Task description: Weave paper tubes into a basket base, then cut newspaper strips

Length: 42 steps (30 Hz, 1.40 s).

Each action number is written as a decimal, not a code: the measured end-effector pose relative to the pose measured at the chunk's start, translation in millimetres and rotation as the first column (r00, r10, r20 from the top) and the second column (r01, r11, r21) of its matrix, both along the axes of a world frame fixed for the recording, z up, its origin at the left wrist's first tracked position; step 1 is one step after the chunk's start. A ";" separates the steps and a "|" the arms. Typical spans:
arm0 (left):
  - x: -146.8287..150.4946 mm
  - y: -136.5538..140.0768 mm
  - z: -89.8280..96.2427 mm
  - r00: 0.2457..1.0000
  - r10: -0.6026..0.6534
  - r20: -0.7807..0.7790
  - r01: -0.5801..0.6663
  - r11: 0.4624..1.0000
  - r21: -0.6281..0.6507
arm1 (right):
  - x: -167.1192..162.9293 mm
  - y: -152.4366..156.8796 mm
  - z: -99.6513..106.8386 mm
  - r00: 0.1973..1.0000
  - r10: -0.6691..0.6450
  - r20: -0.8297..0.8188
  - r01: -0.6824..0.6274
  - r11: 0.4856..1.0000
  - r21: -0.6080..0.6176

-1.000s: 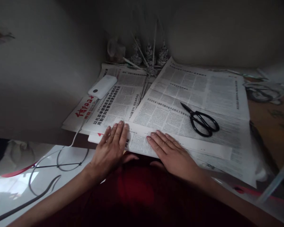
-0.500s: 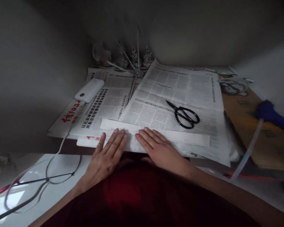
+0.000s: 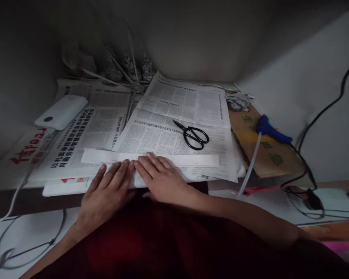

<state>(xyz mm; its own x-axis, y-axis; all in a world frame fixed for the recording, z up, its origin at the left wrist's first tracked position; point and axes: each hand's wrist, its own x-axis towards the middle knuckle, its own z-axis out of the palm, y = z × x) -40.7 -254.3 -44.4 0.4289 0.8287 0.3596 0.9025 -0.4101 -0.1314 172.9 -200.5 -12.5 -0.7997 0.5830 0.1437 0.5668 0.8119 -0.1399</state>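
Note:
A long white paper strip [image 3: 192, 159] lies across the lower part of a newspaper sheet [image 3: 174, 104]. My left hand [image 3: 109, 188] lies flat, its fingertips at the strip's near edge, left of the middle. Beside it, my right hand [image 3: 163, 180] rests flat with fingertips on the strip. The two hands nearly touch at the index fingers, and both thumbs are partly hidden. Black-handled scissors [image 3: 193, 135] lie on the newspaper beyond the strip, blades pointing up and left.
A white power bank [image 3: 62, 112] with a cable lies at left on more newspaper [image 3: 99, 116]. At right, a blue glue gun [image 3: 272, 130] with a glue stick rests on brown cardboard [image 3: 264, 155]. Bundled dark objects [image 3: 130, 68] and thin sticks stand against the back wall.
The view has turned right, so everything appears further left. My left hand has slid right along the strip, closing the gap to my right hand. The scissors have stayed on the newspaper.

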 end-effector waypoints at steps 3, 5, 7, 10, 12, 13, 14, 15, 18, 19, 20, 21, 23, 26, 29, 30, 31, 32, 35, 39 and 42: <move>5.2 0.4 -0.1 0.999 0.025 0.025 -0.025 1.000 0.015 | -7.1 -2.2 -4.7 0.999 -0.033 0.004 0.033 0.999 0.013; 9.1 0.4 1.0 0.998 0.053 0.033 -0.053 0.998 0.023 | -5.4 -3.6 -7.8 0.998 -0.064 0.014 0.064 0.998 0.015; 12.3 0.5 2.2 0.997 0.070 0.032 -0.071 0.997 0.027 | 3.6 -4.6 -9.9 0.994 -0.111 0.021 0.111 0.994 0.009; 15.1 0.8 3.1 0.996 0.084 0.043 -0.085 0.996 0.009 | 29.6 -5.5 -10.7 0.979 -0.201 0.029 0.201 0.980 -0.009; 16.2 1.2 3.9 0.995 0.091 0.051 -0.090 0.996 -0.010 | 51.7 -6.8 -10.6 0.961 -0.273 0.036 0.273 0.962 0.000; 16.6 1.6 4.7 0.994 0.099 0.055 -0.098 0.995 -0.019 | 62.8 -8.0 -10.9 0.949 -0.311 0.046 0.311 0.950 0.012; 17.0 2.2 5.8 0.992 0.110 0.058 -0.108 0.994 -0.028 | 73.2 -9.5 -11.5 0.939 -0.341 0.048 0.340 0.940 0.032; 17.3 2.9 7.4 0.991 0.122 0.059 -0.120 0.992 -0.038 | 82.6 -11.2 -12.5 0.928 -0.369 0.048 0.367 0.929 0.053; 17.9 5.3 13.3 0.986 0.162 0.048 -0.157 0.983 -0.092 | 101.7 -16.1 -16.9 0.902 -0.431 0.029 0.426 0.898 0.111; 17.8 6.1 15.2 0.985 0.170 0.031 -0.166 0.980 -0.107 | 104.9 -17.2 -18.4 0.898 -0.440 0.024 0.434 0.892 0.127; 17.4 7.0 16.9 0.984 0.178 0.011 -0.176 0.977 -0.116 | 106.7 -17.9 -19.7 0.895 -0.446 0.020 0.439 0.887 0.141; 16.7 7.9 18.4 0.982 0.187 -0.013 -0.187 0.975 -0.124 | 107.4 -18.2 -20.6 0.894 -0.448 0.016 0.441 0.884 0.153; 14.4 10.4 20.8 0.976 0.210 -0.054 -0.215 0.968 -0.132 | 107.7 -18.1 -21.4 0.894 -0.448 0.010 0.440 0.882 0.169; 9.4 15.2 24.8 0.964 0.251 -0.088 -0.262 0.954 -0.143 | 110.0 -17.8 -20.8 0.900 -0.435 0.000 0.429 0.888 0.167; 5.8 18.8 30.8 0.959 0.263 -0.110 -0.279 0.946 -0.164 | 118.8 -20.4 -18.7 0.890 -0.455 -0.016 0.452 0.879 0.151; 4.8 19.3 32.8 0.959 0.258 -0.115 -0.275 0.945 -0.176 | 122.8 -22.1 -17.4 0.880 -0.475 -0.023 0.473 0.869 0.144; 3.6 19.4 34.6 0.961 0.251 -0.120 -0.270 0.945 -0.183 | 127.1 -24.1 -15.7 0.867 -0.498 -0.030 0.497 0.857 0.136; 2.0 19.4 35.9 0.962 0.241 -0.125 -0.262 0.947 -0.188 | 131.3 -26.4 -13.3 0.852 -0.522 -0.037 0.522 0.844 0.124; -7.1 19.6 36.7 0.971 0.202 -0.129 -0.224 0.956 -0.189 | 141.2 -32.8 -2.7 0.817 -0.573 -0.057 0.576 0.815 0.061; -23.6 25.5 34.9 0.991 0.116 -0.068 -0.128 0.968 -0.217 | 145.8 -36.5 13.2 0.807 -0.584 -0.088 0.580 0.812 -0.065; -30.0 32.9 36.1 0.994 0.110 0.016 -0.105 0.975 -0.194 | 147.9 -34.8 20.0 0.790 -0.598 -0.136 0.585 0.801 -0.125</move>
